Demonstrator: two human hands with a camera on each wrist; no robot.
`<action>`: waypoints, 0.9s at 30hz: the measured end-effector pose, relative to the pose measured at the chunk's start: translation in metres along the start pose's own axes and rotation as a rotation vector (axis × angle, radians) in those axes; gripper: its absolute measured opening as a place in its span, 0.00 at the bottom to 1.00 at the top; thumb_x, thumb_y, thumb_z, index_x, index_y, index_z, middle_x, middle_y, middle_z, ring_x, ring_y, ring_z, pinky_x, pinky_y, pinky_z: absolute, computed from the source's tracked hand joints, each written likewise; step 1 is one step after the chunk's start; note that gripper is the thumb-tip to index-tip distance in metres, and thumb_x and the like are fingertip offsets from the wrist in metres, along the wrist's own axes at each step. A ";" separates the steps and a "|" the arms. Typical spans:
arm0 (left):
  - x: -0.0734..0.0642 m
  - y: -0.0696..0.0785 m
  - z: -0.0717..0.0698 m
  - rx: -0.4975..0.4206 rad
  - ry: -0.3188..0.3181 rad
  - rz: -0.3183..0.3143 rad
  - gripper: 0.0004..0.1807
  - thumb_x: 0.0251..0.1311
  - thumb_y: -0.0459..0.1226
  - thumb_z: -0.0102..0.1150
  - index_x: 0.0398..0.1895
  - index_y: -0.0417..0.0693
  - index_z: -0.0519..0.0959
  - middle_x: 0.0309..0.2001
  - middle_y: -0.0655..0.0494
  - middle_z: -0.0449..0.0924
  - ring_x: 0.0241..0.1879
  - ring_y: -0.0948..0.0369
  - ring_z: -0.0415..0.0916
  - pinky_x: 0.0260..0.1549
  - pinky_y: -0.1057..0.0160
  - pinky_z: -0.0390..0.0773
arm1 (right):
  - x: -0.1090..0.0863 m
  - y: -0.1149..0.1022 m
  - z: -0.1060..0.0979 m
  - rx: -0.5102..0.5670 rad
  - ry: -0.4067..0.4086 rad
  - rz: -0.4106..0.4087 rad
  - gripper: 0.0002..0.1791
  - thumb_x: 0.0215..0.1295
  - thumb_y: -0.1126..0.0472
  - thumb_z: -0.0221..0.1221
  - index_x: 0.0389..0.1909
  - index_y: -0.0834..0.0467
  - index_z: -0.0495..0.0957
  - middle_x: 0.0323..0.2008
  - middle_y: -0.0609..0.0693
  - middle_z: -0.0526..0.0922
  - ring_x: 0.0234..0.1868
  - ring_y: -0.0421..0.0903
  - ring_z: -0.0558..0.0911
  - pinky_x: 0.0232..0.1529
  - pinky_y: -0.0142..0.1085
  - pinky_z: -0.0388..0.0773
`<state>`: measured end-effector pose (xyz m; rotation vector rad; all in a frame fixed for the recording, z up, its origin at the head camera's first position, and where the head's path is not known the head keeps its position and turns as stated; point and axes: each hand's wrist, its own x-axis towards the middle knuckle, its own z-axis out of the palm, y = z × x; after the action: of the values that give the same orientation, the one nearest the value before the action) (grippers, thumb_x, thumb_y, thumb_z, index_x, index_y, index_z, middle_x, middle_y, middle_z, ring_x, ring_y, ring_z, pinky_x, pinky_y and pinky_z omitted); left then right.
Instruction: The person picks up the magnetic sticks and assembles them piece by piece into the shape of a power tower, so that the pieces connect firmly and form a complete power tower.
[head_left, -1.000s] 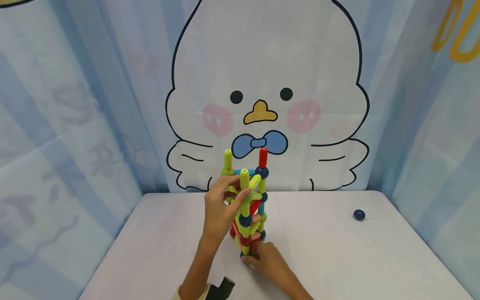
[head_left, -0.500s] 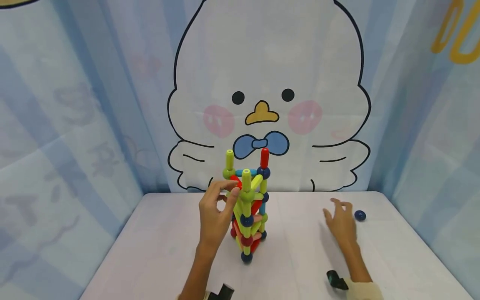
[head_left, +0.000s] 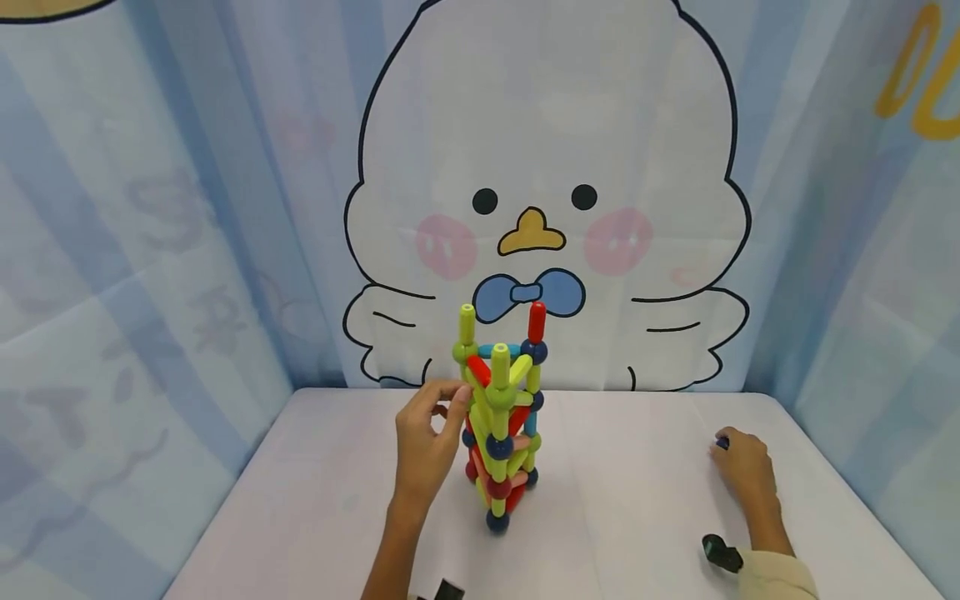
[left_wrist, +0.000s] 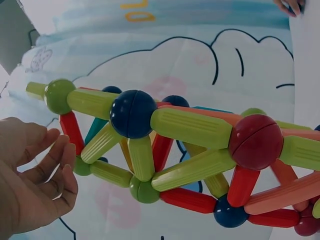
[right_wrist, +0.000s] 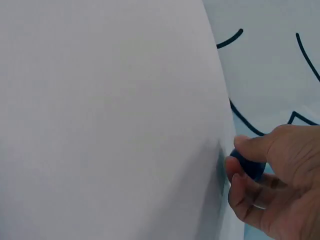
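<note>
A tower (head_left: 498,396) of coloured rods and balls, which look like magnetic building pieces, stands upright on the table. Two lime rods and a red rod (head_left: 537,323) point up from its top balls. Just left of the upper part is my left hand (head_left: 423,437), its fingers loosely bent with nothing between them. The left wrist view has that hand (left_wrist: 37,175) beside a green ball (left_wrist: 60,96) at the tower's top end. Far to the right, my right hand (head_left: 746,467) pinches a dark blue ball (right_wrist: 252,167) between thumb and fingers.
The white table (head_left: 622,517) has its back edge close to a pale blue curtain (head_left: 187,250) with a cartoon chick print. Curtain also hangs along the left and right sides.
My right hand has left the tower's base, reached across to the right and taken hold of the blue ball. My left hand has drawn slightly away from the tower's top.
</note>
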<state>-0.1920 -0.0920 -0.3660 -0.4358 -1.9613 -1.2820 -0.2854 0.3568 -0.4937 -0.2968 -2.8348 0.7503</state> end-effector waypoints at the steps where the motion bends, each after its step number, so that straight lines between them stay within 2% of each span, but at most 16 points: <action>1: 0.001 0.000 0.000 -0.008 -0.004 0.000 0.08 0.67 0.39 0.58 0.43 0.45 0.81 0.38 0.56 0.82 0.39 0.64 0.78 0.37 0.66 0.80 | 0.001 -0.005 0.000 0.032 0.006 -0.022 0.18 0.68 0.63 0.54 0.53 0.72 0.72 0.48 0.76 0.75 0.47 0.71 0.76 0.46 0.60 0.75; 3: 0.001 0.000 0.002 -0.024 -0.017 0.003 0.09 0.67 0.39 0.58 0.45 0.46 0.80 0.39 0.56 0.83 0.40 0.64 0.78 0.37 0.66 0.80 | 0.001 -0.017 -0.001 0.126 0.003 -0.068 0.19 0.70 0.60 0.54 0.54 0.69 0.72 0.48 0.74 0.78 0.42 0.63 0.80 0.42 0.51 0.79; 6: 0.001 0.002 0.004 -0.053 -0.051 0.005 0.11 0.67 0.39 0.58 0.51 0.49 0.79 0.41 0.57 0.82 0.41 0.64 0.78 0.38 0.66 0.80 | 0.001 -0.044 -0.006 0.318 -0.012 -0.153 0.22 0.73 0.54 0.54 0.58 0.66 0.72 0.50 0.71 0.78 0.35 0.44 0.84 0.35 0.34 0.81; 8: -0.001 0.003 0.007 -0.067 -0.073 0.012 0.13 0.67 0.39 0.58 0.54 0.50 0.78 0.41 0.57 0.80 0.42 0.64 0.78 0.38 0.66 0.81 | 0.000 -0.068 -0.012 0.472 -0.031 -0.242 0.24 0.73 0.53 0.54 0.62 0.65 0.70 0.53 0.71 0.76 0.35 0.35 0.84 0.35 0.27 0.81; 10: -0.003 0.005 0.009 -0.079 -0.094 0.022 0.15 0.67 0.39 0.58 0.56 0.51 0.77 0.41 0.58 0.79 0.41 0.65 0.77 0.38 0.67 0.81 | -0.001 -0.094 -0.020 0.610 -0.050 -0.340 0.25 0.73 0.54 0.54 0.64 0.64 0.68 0.52 0.67 0.74 0.36 0.30 0.82 0.37 0.24 0.81; 13: -0.006 0.007 0.012 -0.077 -0.119 0.035 0.17 0.66 0.40 0.60 0.57 0.53 0.76 0.42 0.58 0.76 0.41 0.65 0.76 0.37 0.68 0.81 | -0.004 -0.136 -0.037 0.757 -0.095 -0.505 0.24 0.73 0.59 0.53 0.66 0.63 0.67 0.50 0.59 0.73 0.38 0.31 0.82 0.41 0.26 0.81; 17: -0.011 0.010 0.015 -0.046 -0.132 0.046 0.20 0.64 0.41 0.62 0.58 0.52 0.74 0.42 0.57 0.75 0.40 0.65 0.75 0.37 0.68 0.80 | -0.012 -0.192 -0.062 0.844 -0.118 -0.661 0.22 0.73 0.63 0.52 0.66 0.61 0.68 0.43 0.54 0.74 0.34 0.37 0.80 0.39 0.26 0.80; 22: -0.011 0.011 0.017 0.001 -0.110 0.073 0.22 0.62 0.42 0.64 0.59 0.48 0.74 0.41 0.56 0.74 0.38 0.65 0.75 0.34 0.67 0.81 | -0.020 -0.251 -0.086 0.912 -0.084 -0.730 0.23 0.70 0.64 0.57 0.63 0.62 0.68 0.46 0.54 0.76 0.30 0.40 0.79 0.38 0.25 0.80; 27: -0.010 0.010 0.018 0.020 -0.105 0.088 0.23 0.61 0.41 0.65 0.59 0.48 0.73 0.41 0.55 0.74 0.39 0.65 0.74 0.33 0.67 0.81 | -0.024 -0.284 -0.096 0.924 -0.053 -0.798 0.20 0.67 0.66 0.59 0.59 0.63 0.70 0.48 0.52 0.77 0.30 0.41 0.80 0.38 0.25 0.80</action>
<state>-0.1864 -0.0700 -0.3707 -0.5839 -2.0165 -1.2047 -0.2803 0.1537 -0.2712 0.9117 -2.0031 1.6512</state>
